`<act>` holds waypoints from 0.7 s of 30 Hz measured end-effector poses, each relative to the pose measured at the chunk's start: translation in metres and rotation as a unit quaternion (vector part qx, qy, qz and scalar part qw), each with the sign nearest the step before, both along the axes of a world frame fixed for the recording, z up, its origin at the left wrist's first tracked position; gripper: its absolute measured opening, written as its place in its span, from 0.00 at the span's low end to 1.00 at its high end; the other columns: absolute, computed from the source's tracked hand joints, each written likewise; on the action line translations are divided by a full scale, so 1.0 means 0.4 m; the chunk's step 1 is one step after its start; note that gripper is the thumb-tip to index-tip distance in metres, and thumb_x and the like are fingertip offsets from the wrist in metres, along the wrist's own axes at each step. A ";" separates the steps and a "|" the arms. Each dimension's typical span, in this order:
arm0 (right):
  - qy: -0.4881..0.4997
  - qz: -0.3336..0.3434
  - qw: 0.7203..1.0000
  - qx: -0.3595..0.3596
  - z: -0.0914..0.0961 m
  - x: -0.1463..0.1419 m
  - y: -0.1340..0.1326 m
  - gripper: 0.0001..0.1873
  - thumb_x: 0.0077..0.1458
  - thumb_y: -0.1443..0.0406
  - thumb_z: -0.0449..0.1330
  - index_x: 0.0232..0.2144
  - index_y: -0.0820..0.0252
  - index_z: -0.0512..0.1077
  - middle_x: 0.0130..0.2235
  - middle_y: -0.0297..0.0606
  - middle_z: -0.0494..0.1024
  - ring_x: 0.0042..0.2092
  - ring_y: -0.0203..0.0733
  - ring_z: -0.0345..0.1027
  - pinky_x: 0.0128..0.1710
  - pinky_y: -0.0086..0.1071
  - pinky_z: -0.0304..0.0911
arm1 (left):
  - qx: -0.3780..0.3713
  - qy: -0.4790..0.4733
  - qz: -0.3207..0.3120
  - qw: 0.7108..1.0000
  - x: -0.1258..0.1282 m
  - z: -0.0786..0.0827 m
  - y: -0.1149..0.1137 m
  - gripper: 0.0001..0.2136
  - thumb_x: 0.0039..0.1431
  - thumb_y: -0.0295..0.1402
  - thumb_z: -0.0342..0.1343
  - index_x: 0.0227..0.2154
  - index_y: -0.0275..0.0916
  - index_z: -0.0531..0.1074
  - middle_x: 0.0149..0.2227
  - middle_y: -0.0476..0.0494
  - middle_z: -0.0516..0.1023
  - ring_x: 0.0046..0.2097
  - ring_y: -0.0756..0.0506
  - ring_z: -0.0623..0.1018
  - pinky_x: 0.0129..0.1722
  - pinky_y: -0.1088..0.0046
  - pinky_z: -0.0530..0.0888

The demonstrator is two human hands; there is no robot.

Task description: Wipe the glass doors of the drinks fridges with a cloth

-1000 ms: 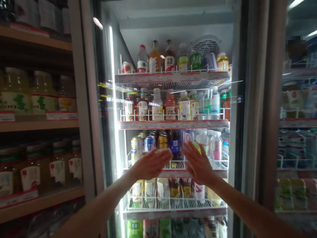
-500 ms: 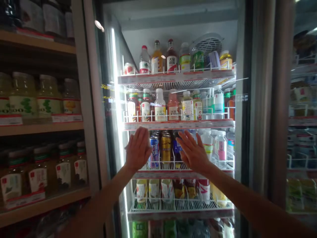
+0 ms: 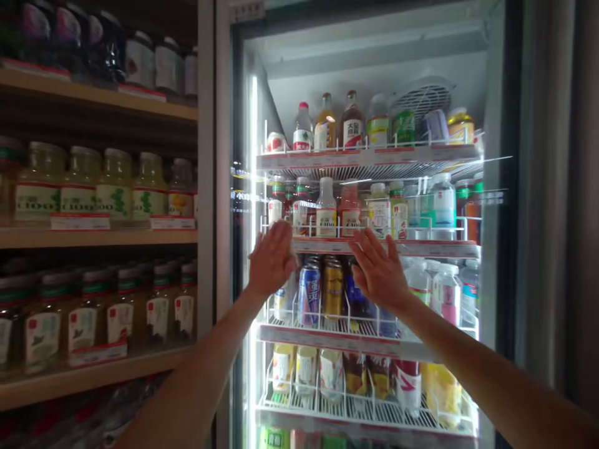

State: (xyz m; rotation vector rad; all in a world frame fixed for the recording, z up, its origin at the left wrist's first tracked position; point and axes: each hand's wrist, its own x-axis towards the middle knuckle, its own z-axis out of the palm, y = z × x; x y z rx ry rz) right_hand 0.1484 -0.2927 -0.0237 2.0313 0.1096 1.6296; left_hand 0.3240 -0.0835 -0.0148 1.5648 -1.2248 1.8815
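Both hands are raised in front of a lit drinks fridge (image 3: 374,251), whose front shows reflections as of glass. My left hand (image 3: 272,259) has its fingers stretched up, flat and holding nothing, over the left end of the second shelf. To its right my right hand (image 3: 381,271) is spread open and bare, partly covering the third shelf. Whether the palms touch the glass I cannot tell. Between the hands stand a blue can (image 3: 309,295) and a gold can (image 3: 333,289). A white-capped bottle (image 3: 326,209) and a pink bottle (image 3: 350,209) are above them.
Left of the fridge, wooden shelves (image 3: 103,237) carry rows of juice bottles (image 3: 42,181) with price tags. A grey frame post (image 3: 208,156) separates them from the fridge. On the fridge's top shelf are several bottles and a green can (image 3: 403,126). Lower racks hold more bottles (image 3: 305,368).
The view has turned left, so the fridge sits further right and more wooden shelving shows. Both hands have risen against the shelves, and they remain open.
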 end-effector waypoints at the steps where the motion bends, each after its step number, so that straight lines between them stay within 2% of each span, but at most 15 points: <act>1: 0.004 0.001 1.000 0.001 -0.002 0.001 0.000 0.34 0.59 0.64 0.48 0.65 0.56 0.42 0.65 0.42 0.53 0.67 0.47 0.40 0.64 0.52 0.34 | -0.088 0.049 0.006 0.995 0.007 0.009 0.005 0.27 0.63 0.38 0.39 0.63 0.34 0.48 0.63 0.33 0.56 0.66 0.41 0.52 0.62 0.58 0.52; 2: 0.008 0.002 1.000 0.002 -0.004 0.002 0.001 0.34 0.59 0.65 0.47 0.65 0.56 0.41 0.65 0.42 0.53 0.67 0.47 0.40 0.64 0.52 0.34 | -0.165 0.093 0.009 0.982 0.009 0.016 0.005 0.27 0.63 0.38 0.38 0.63 0.31 0.47 0.64 0.31 0.54 0.66 0.40 0.51 0.62 0.56 0.53; 3: 0.009 0.005 1.000 0.003 -0.006 0.003 0.003 0.34 0.59 0.65 0.47 0.65 0.56 0.41 0.65 0.42 0.53 0.67 0.47 0.40 0.64 0.52 0.34 | -0.209 0.119 0.009 0.971 0.006 0.020 0.000 0.27 0.63 0.37 0.38 0.63 0.30 0.46 0.64 0.29 0.52 0.66 0.39 0.50 0.62 0.55 0.53; 4: 0.010 0.007 1.000 0.005 -0.007 0.004 0.005 0.34 0.59 0.65 0.47 0.65 0.56 0.41 0.65 0.41 0.53 0.67 0.47 0.40 0.64 0.52 0.34 | -0.213 0.124 0.006 0.969 -0.003 0.021 -0.009 0.27 0.63 0.36 0.37 0.63 0.29 0.45 0.64 0.29 0.51 0.66 0.39 0.49 0.62 0.55 0.53; 6: 0.007 0.015 1.000 0.010 -0.007 0.005 0.009 0.33 0.59 0.66 0.47 0.65 0.56 0.42 0.65 0.41 0.53 0.67 0.46 0.40 0.64 0.52 0.35 | -0.099 0.071 0.000 0.993 -0.026 0.016 -0.031 0.28 0.63 0.37 0.39 0.64 0.32 0.43 0.65 0.33 0.52 0.67 0.41 0.48 0.62 0.57 0.54; 8: 0.012 0.020 1.000 0.006 0.001 -0.002 0.005 0.33 0.59 0.66 0.47 0.65 0.56 0.43 0.65 0.40 0.53 0.67 0.46 0.40 0.64 0.51 0.35 | 0.034 0.001 -0.001 0.999 -0.039 0.015 -0.040 0.29 0.62 0.36 0.40 0.64 0.36 0.42 0.64 0.37 0.55 0.66 0.42 0.51 0.62 0.59 0.55; 9: 0.013 0.020 1.000 0.004 0.007 -0.009 -0.002 0.33 0.59 0.66 0.47 0.65 0.56 0.43 0.65 0.40 0.53 0.67 0.45 0.39 0.64 0.51 0.35 | 0.049 -0.009 0.002 0.999 -0.037 0.019 -0.036 0.28 0.62 0.36 0.40 0.64 0.38 0.42 0.63 0.38 0.57 0.66 0.42 0.52 0.62 0.59 0.55; 10: 0.007 0.017 1.000 0.004 0.016 -0.018 -0.013 0.33 0.59 0.65 0.47 0.65 0.56 0.43 0.65 0.40 0.53 0.67 0.45 0.39 0.64 0.51 0.35 | 0.019 0.003 0.006 1.000 -0.028 0.027 -0.027 0.28 0.62 0.36 0.40 0.64 0.38 0.43 0.63 0.37 0.58 0.65 0.42 0.54 0.61 0.58 0.56; 11: -0.009 0.012 1.000 0.009 0.025 -0.030 -0.028 0.33 0.59 0.65 0.47 0.65 0.56 0.43 0.65 0.40 0.53 0.67 0.45 0.40 0.64 0.51 0.36 | -0.045 0.033 0.008 0.998 -0.016 0.038 -0.016 0.27 0.62 0.36 0.40 0.64 0.37 0.44 0.63 0.35 0.57 0.65 0.41 0.54 0.61 0.56 0.56; 13: -0.069 0.008 0.997 0.036 0.043 -0.054 -0.065 0.33 0.60 0.65 0.47 0.65 0.55 0.42 0.65 0.40 0.53 0.67 0.45 0.40 0.64 0.51 0.37 | -0.183 0.096 0.005 0.978 0.006 0.063 -0.003 0.28 0.63 0.36 0.39 0.64 0.34 0.44 0.63 0.30 0.54 0.66 0.38 0.52 0.61 0.52 0.56; 14: -0.102 0.012 0.993 0.050 0.050 -0.064 -0.085 0.33 0.60 0.65 0.46 0.65 0.54 0.41 0.65 0.40 0.52 0.67 0.45 0.40 0.63 0.51 0.39 | -0.216 0.107 -0.001 0.970 0.008 0.073 -0.007 0.28 0.63 0.36 0.39 0.64 0.33 0.44 0.64 0.29 0.53 0.66 0.37 0.51 0.61 0.51 0.55; 16: -0.131 0.026 0.989 0.060 0.057 -0.080 -0.117 0.33 0.61 0.65 0.46 0.65 0.54 0.39 0.65 0.40 0.52 0.66 0.45 0.41 0.63 0.50 0.41 | -0.185 0.079 -0.016 0.979 -0.012 0.087 -0.045 0.29 0.63 0.36 0.40 0.64 0.33 0.41 0.64 0.30 0.51 0.66 0.37 0.49 0.61 0.51 0.54; 18: -0.124 0.042 0.990 0.054 0.057 -0.086 -0.132 0.33 0.61 0.64 0.45 0.65 0.54 0.39 0.65 0.40 0.52 0.66 0.45 0.42 0.63 0.51 0.42 | -0.081 0.024 -0.032 0.996 -0.064 0.096 -0.114 0.29 0.62 0.35 0.41 0.64 0.35 0.40 0.65 0.33 0.52 0.66 0.39 0.49 0.62 0.53 0.55; 19: -0.118 0.051 0.990 0.051 0.058 -0.087 -0.130 0.32 0.61 0.64 0.45 0.65 0.54 0.40 0.65 0.41 0.52 0.66 0.46 0.42 0.63 0.51 0.42 | -0.041 0.010 -0.038 0.998 -0.097 0.103 -0.155 0.30 0.62 0.35 0.41 0.64 0.36 0.39 0.65 0.35 0.53 0.66 0.39 0.50 0.62 0.53 0.55; 21: -0.122 0.088 0.987 0.056 0.067 -0.087 -0.106 0.31 0.61 0.65 0.44 0.65 0.53 0.42 0.65 0.40 0.53 0.66 0.46 0.42 0.63 0.52 0.44 | -0.022 0.022 -0.056 0.998 -0.162 0.124 -0.235 0.31 0.61 0.36 0.43 0.64 0.36 0.39 0.65 0.34 0.52 0.66 0.39 0.51 0.61 0.51 0.57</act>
